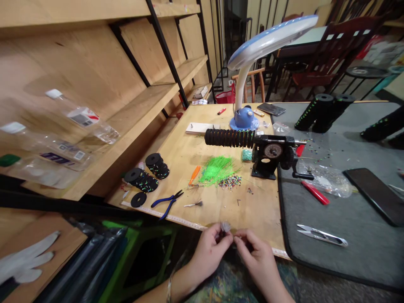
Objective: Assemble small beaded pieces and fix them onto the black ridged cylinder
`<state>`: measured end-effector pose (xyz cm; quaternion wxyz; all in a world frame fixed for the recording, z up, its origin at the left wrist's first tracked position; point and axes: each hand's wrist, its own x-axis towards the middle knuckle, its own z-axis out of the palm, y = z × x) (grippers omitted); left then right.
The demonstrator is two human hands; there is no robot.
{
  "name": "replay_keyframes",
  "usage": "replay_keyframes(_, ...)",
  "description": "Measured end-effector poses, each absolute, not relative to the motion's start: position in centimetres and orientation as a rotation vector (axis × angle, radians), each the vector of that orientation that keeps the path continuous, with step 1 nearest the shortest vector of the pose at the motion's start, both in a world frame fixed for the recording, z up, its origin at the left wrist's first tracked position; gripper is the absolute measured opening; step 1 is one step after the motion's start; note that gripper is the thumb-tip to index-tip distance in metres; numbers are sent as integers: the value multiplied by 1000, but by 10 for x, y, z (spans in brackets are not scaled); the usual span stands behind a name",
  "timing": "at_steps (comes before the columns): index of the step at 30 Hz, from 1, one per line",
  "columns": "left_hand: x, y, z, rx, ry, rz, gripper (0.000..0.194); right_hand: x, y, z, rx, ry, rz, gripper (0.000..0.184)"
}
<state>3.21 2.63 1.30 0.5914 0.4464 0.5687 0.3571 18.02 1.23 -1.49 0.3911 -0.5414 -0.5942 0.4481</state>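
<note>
At the front edge of the table my left hand (211, 248) is closed around a small grey bundle (225, 227), whose fanned end sticks up above the fingers. My right hand (255, 251) is pinched shut beside it, fingertips nearly meeting those of the left; what it grips is too small to make out. A similar grey-tipped bundle (196, 203) lies farther in on the wood. Beyond are bright green thin strands (217, 168), a heap of multicoloured beads (230, 182), an orange-handled tool (194, 174) and blue-handled pliers (168, 203).
A black hand-cranked winder (267, 155) carries a row of black discs (229, 137). Black spools (141, 180) stand to the left. Thread snips (322, 235), a red-handled tool (315, 192) and a phone (375, 195) lie on the grey mat (344, 261). A blue-white lamp (244, 118) rises behind.
</note>
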Motion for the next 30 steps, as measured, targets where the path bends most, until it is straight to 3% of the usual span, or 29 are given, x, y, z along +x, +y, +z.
replay_keyframes(16,36,28,23,1006,1229,808,18,181,17,-10,-1256,-988,1654,39)
replay_keyframes(30,36,28,23,1034,1195,773,16,179,19,-13,-1290,-1008,1585,41)
